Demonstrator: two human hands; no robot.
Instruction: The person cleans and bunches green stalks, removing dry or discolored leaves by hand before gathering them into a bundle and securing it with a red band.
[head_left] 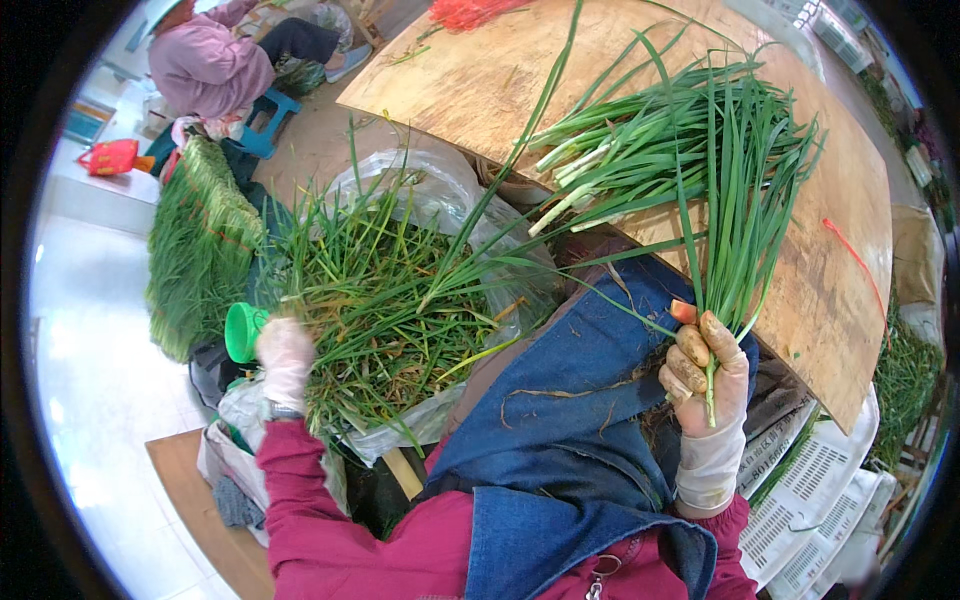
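My right hand (700, 375), in a pale glove with bare, soiled fingers, is closed round a few stems of garlic chives (745, 200). Their long flat leaves fan out over the board, and one cut end pokes out below my fist. A reddish wrap covers one fingertip. At the left, my gloved left hand (285, 360) is slightly blurred beside a green plastic cup (242, 332) and a heap of loose leaves and trimmings (390, 300); its fingers do not show clearly. More chives with white stem ends (610, 165) lie on the wooden board (830, 300).
A clear plastic bag (450, 185) surrounds the trimmings. Behind it leans a large bundle of greens (200, 250). A person in pink (210, 65) sits near a blue stool (268, 122). A red tie (850, 255) lies on the board; printed sacks (810, 490) are at lower right.
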